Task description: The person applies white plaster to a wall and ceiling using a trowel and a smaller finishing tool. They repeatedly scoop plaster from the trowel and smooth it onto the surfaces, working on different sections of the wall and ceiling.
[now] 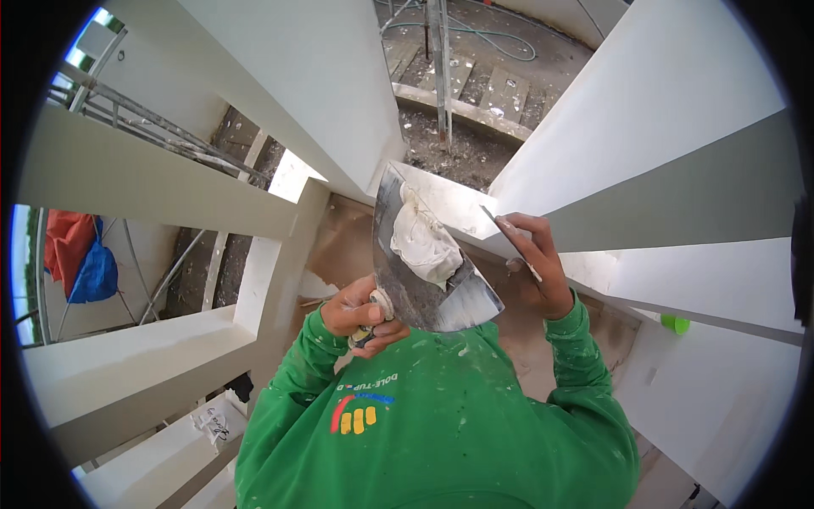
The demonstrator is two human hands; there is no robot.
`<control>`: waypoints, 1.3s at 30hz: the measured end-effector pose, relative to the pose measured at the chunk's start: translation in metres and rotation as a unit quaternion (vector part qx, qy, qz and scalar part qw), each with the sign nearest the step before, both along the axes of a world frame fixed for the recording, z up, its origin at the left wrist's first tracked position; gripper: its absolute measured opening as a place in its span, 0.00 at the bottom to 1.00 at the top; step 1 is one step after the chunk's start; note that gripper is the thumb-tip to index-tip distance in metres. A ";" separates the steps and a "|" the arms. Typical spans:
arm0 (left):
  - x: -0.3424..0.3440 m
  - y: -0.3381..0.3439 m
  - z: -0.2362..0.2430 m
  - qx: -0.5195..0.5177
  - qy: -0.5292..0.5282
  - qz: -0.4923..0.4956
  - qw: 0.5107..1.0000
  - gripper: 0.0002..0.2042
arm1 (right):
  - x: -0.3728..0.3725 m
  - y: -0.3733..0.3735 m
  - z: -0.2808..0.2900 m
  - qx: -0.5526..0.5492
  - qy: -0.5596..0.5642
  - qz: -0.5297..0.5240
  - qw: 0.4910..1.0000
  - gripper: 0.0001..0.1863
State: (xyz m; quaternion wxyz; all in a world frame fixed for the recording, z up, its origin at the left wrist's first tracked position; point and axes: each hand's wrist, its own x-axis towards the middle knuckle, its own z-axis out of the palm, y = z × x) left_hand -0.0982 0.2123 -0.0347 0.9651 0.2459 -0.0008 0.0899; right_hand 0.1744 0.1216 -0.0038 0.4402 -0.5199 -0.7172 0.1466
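My left hand (360, 314) is closed round the handle of a wide steel trowel (411, 301), held out in front of my chest with a mound of white putty (424, 242) on its blade. My right hand (543, 263), to the right of the trowel, grips a thin scraper blade (500, 226), seen nearly edge-on beside the putty. Both sleeves of my green sweatshirt are flecked with white.
White walls and beams (636, 127) surround me. Metal scaffolding (441, 76) and a hose (509, 51) lie beyond the gap ahead. Red and blue cloths (93, 267) hang at the left. A small green container (674, 322) sits at the right.
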 end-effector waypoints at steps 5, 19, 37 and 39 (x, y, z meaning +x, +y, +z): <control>0.036 -0.013 -0.003 -0.031 0.045 0.039 0.998 0.19 | -0.007 0.003 -0.006 0.155 0.047 0.027 0.986 0.26; 0.088 0.005 0.056 0.268 0.284 0.336 0.857 0.11 | 0.033 0.020 -0.008 0.245 -0.235 -0.179 0.923 0.14; 0.040 0.030 -0.033 0.620 0.368 -0.034 0.692 0.17 | 0.055 0.048 0.026 0.335 0.017 0.030 0.942 0.09; 0.030 0.030 -0.020 0.509 0.397 -0.102 0.757 0.16 | 0.048 0.055 0.016 0.157 0.351 0.113 0.916 0.11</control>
